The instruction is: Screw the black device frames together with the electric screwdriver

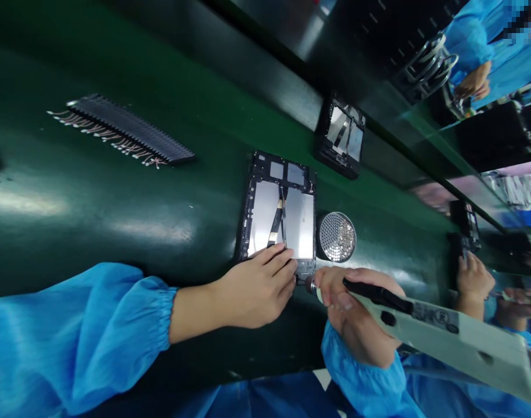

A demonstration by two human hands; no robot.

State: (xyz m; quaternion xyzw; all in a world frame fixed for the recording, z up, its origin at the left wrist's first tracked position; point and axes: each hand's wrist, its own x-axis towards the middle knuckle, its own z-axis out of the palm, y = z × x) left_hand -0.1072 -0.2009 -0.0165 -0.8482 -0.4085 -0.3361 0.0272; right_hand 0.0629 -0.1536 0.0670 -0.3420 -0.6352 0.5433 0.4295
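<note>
An open tablet chassis point(277, 209) with silver plates and a flex cable lies on the green belt point(117, 191). My left hand point(257, 287) rests on its near edge, fingers together and pressing down on the frame. My right hand point(357, 313) is wrapped round a grey electric screwdriver point(440, 334), whose tip point(309, 284) meets the chassis's near right corner. A round perforated screw dish point(337, 236) sits just right of the chassis.
A second open chassis point(341, 136) lies farther along the belt. A black comb-like tray point(130, 128) with small wired parts lies at the left. Another person's hands point(474, 281) work at the right, and a further person in blue point(479, 75) is top right.
</note>
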